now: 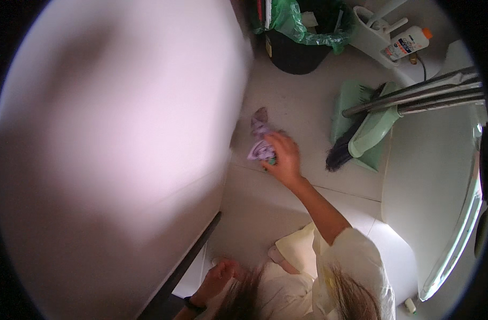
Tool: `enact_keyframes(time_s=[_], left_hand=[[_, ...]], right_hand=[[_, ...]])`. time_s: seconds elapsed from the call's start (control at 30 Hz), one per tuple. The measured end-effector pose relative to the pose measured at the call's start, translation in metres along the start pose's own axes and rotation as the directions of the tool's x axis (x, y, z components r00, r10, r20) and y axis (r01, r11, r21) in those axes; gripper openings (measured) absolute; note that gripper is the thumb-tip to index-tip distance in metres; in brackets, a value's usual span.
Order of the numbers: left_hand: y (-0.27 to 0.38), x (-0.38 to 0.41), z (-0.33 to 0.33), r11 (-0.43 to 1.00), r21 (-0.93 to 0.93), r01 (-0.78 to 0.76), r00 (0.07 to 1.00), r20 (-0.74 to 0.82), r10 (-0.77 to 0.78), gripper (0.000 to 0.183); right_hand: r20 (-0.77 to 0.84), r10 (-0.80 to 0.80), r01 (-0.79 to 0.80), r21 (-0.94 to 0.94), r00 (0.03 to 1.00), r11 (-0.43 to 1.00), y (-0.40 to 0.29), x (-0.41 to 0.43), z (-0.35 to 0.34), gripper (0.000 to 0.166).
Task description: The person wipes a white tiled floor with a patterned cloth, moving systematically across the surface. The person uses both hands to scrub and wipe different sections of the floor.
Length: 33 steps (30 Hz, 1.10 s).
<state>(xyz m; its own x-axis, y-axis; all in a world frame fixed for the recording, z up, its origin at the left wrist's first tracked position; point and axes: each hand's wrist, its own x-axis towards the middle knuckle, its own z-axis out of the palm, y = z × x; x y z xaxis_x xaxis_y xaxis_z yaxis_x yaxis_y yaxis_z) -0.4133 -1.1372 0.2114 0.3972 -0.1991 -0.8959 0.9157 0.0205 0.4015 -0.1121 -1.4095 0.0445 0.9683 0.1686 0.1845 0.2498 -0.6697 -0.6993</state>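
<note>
My right hand [286, 158] reaches down to the tiled floor and grips a crumpled purple cloth [263, 150]. One end of the cloth trails away from the hand across the floor. A small green patch shows under my fingers; what it is I cannot tell. Lower down, my left hand [224, 272] is near my body beside the dark edge of a doorway, with a dark band on its wrist. Its fingers look curled, but blur and hair hide whether anything is in them.
A black bin [300, 56] lined with a green bag stands ahead. Right of it, a white holder [376, 44] carries brushes and a white bottle [410, 42] with an orange cap. A green dustpan [340, 108] and a broom [374, 134] stand at right. A white wall [148, 100] rises at left.
</note>
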Motion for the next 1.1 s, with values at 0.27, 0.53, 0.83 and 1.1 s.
enact_keyframes(time_s=[0.27,0.53,0.83,1.1], left_hand=[[0.021,0.012,-0.005,0.978,0.004,0.209,0.968,0.139,-0.207,0.037],[0.031,0.026,-0.015,0.996,0.090,0.020,0.973,0.228,-0.040,0.044],[0.051,0.021,0.016,0.837,0.541,-0.080,0.978,0.205,-0.039,0.042],[0.062,0.031,0.029,0.922,0.383,0.055,0.983,0.142,-0.117,0.036]], right_hand=[[-0.449,0.511,-0.644,-0.217,0.733,0.734,0.044,0.115,-0.020,0.071],[0.421,0.044,0.061,-0.234,0.906,0.970,-0.041,0.010,0.027,0.081],[-0.307,0.398,-0.493,-0.359,0.864,0.793,0.056,0.085,-0.022,0.071],[-0.036,0.185,-0.180,-0.467,0.982,0.866,0.020,0.039,0.012,0.071]])
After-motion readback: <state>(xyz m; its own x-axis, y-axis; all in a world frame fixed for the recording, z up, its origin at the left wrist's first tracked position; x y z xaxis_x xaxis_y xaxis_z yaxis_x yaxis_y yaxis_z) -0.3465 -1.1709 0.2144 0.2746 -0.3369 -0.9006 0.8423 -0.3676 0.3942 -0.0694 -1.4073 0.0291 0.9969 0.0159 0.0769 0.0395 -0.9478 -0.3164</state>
